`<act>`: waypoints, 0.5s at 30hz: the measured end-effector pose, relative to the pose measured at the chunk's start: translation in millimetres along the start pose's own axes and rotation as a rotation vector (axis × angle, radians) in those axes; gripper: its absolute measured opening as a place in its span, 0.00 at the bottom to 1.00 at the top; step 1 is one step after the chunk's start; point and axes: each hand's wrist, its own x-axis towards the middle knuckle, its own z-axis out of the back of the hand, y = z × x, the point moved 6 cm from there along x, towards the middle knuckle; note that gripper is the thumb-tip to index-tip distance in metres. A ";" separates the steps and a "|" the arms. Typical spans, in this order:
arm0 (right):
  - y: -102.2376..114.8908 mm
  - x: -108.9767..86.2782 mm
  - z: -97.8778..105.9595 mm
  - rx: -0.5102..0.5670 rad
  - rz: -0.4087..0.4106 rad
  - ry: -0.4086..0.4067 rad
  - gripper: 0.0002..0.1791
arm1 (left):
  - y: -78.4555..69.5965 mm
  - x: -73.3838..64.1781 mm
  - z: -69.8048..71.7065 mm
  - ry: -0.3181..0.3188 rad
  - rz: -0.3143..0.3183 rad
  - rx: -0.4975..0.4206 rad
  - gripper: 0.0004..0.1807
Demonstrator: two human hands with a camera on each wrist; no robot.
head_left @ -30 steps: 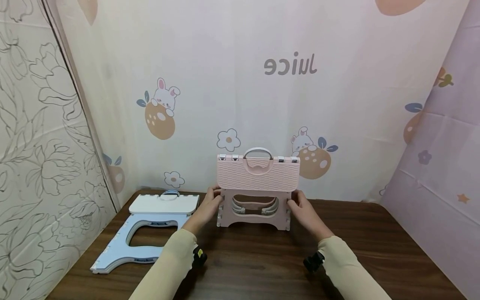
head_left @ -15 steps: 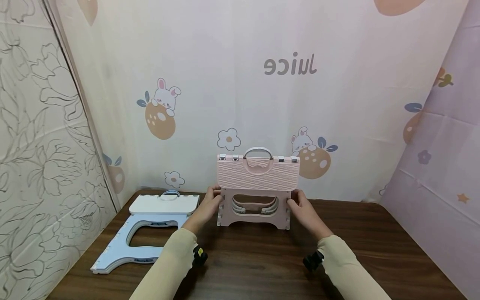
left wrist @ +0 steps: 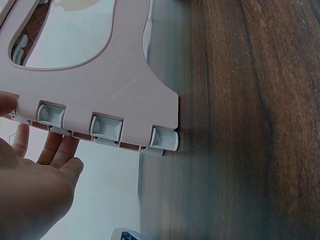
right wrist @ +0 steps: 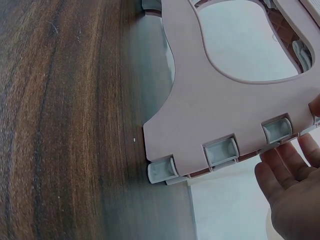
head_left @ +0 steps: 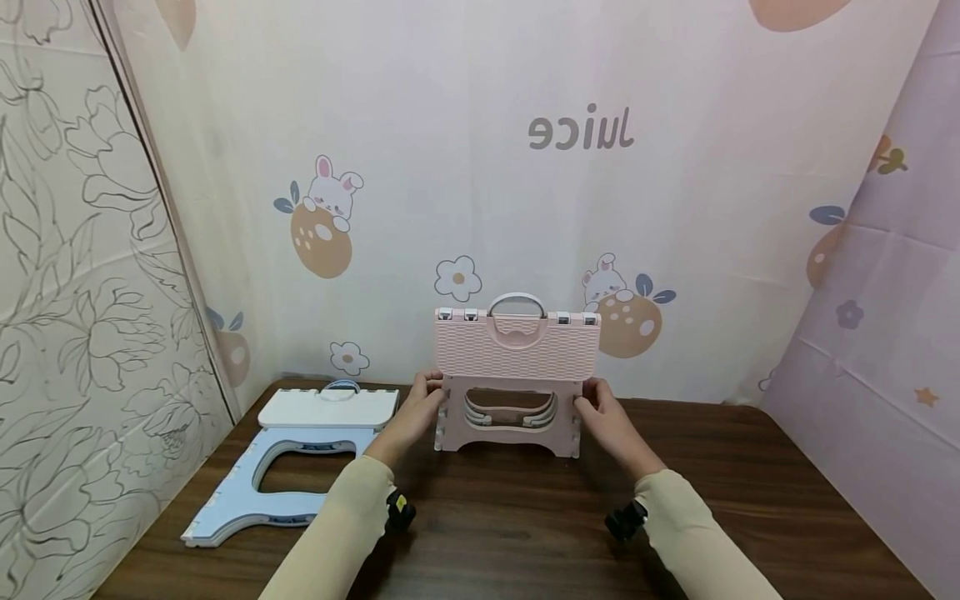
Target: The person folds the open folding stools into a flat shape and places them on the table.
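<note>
A pink folding stool point(head_left: 517, 354), folded flat, stands upright at the back of the table, its grey carry handle point(head_left: 517, 298) on top. My left hand point(head_left: 411, 417) grips its left side edge, thumb in front and fingers behind. On the opposite edge my right hand point(head_left: 609, 421) holds it the same way. In the left wrist view, the pink leg panel point(left wrist: 120, 80) with grey hinge pieces meets the wood at its foot. The right wrist view shows the other foot of the panel point(right wrist: 200, 120) at the tabletop, fingers point(right wrist: 285, 162) behind the edge.
A blue and white folding stool point(head_left: 292, 492) lies folded on the left of the dark wooden table point(head_left: 510, 533), partly behind the left sleeve point(head_left: 337, 525). A printed curtain point(head_left: 450, 167) hangs right behind the table, with more cloth at both sides.
The foot of the pink stool has shifted very slightly toward the back. Both hands keep their hold on its sides.
</note>
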 end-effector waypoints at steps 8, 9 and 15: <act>-1.2 0.6 0.2 0.007 -0.002 -0.009 0.26 | -0.2 0.7 -0.2 0.002 0.013 0.016 0.24; -1.6 0.9 0.3 0.006 -0.002 -0.010 0.26 | 0.3 0.9 -0.1 0.004 0.017 0.017 0.24; -1.8 1.6 0.8 0.003 0.010 -0.027 0.24 | 2.3 0.9 0.1 0.011 0.026 0.017 0.24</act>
